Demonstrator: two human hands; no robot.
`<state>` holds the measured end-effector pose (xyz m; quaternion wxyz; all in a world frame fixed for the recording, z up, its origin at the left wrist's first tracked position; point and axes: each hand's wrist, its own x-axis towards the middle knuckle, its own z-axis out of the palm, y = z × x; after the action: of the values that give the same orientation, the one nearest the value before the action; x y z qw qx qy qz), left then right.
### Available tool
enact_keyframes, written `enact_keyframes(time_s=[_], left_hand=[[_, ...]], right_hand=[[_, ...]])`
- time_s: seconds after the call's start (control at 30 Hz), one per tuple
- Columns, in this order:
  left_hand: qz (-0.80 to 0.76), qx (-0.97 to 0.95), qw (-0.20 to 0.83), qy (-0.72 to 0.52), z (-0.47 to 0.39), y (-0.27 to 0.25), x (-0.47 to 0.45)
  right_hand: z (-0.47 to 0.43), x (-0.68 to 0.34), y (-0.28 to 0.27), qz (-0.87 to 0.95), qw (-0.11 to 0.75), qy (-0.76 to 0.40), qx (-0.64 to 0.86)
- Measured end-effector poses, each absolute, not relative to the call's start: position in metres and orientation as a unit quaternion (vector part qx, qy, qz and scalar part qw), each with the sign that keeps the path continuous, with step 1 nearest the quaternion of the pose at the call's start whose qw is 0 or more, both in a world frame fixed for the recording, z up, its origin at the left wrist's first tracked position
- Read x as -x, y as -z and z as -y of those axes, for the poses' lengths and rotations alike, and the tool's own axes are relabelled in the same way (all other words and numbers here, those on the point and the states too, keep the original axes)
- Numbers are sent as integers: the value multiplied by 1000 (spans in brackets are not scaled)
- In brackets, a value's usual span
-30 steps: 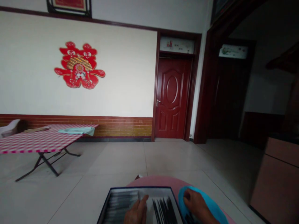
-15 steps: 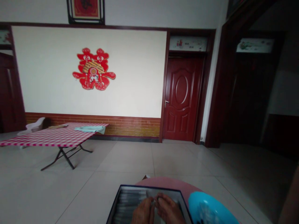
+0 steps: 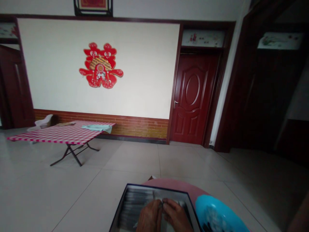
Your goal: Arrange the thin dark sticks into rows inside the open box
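Note:
My left hand (image 3: pixel 150 215) and my right hand (image 3: pixel 176 215) meet over an open box (image 3: pixel 158 187) with a dark blue rim. The fingertips of both hands are pinched close together on something small that I cannot make out. In the left part of the box lie several dark, thin pieces in a row (image 3: pixel 135 203), too blurred to name. A pale area shows inside the box behind my fingers. To the right of my right hand stands a blue plastic basin (image 3: pixel 212 203) with clear and dark small items (image 3: pixel 214 219) in it.
Box and basin rest on a round pink tabletop (image 3: pixel 173 183). Across the tiled floor (image 3: pixel 132 156) stands a folding table (image 3: pixel 60 133) with a red checked cover and a pale green cloth (image 3: pixel 98 127). A white chair (image 3: pixel 44 121) is behind it. A red door (image 3: pixel 190 96) is shut in the far wall.
The view has tilted slightly down and turned a little left. Both hands stay together above the box, with the fingertips slightly shifted.

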<state>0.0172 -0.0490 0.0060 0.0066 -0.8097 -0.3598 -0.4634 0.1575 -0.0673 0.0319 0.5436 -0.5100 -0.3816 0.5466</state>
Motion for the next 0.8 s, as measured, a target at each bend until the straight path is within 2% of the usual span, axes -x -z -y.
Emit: enact_keyframes(time_s=[0.3,0.6,0.7,0.8], left_hand=[[374,809,-16,453,54,-8,-15],[422,816,70,389,52,-19,-14],[415,820,63,388,52,-20,-14],[410,825,52,386,52,-20,-15]], right_hand=[[71,-162,-32,464,519,-468,544],[63,-162,-23,512,503,-432,547],[63,-161,-23,560,492,-378,549],[64,-159,-22,622,466,-269,569]])
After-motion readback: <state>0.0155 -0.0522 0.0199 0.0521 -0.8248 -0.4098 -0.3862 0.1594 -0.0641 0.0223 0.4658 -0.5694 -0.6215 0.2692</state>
